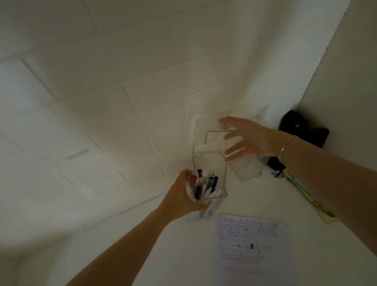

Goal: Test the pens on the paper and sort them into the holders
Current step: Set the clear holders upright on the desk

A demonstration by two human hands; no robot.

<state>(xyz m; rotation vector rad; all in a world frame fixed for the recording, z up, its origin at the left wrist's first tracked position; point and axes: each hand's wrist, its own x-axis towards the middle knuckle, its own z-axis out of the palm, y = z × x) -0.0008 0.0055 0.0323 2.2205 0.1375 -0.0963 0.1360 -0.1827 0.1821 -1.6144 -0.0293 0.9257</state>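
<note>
I saw the white brick wall (76,100) filling the left and upper part of the view, dim and slightly blurred. Below it, my left hand (181,198) was curled around the near left side of a clear plastic holder (219,174), fingers at its far left edge and thumb low by its base, so it was grasping that holder. Inside stood a bundle of pens (204,183), mostly white barrels with dark, red, green and blue caps, leaning toward the hand. The holder stood on the white table (144,243), close to the wall.

Just behind it stood a second clear holder (213,139), and a third clear holder (249,170) stood to the right, near the wall. My right hand (246,139) was spread over the second holder with fingers straight and apart, grasping nothing; whether the fingertips touched its rim I could not tell. A thin bracelet (287,143) circled that wrist.

Nearer to me lay the sheet of paper (252,248), covered with rows of small marks. At the far right, a black object (302,128) sat in the corner, and a colourful flat item (306,193) lay partly under my right forearm.
</note>
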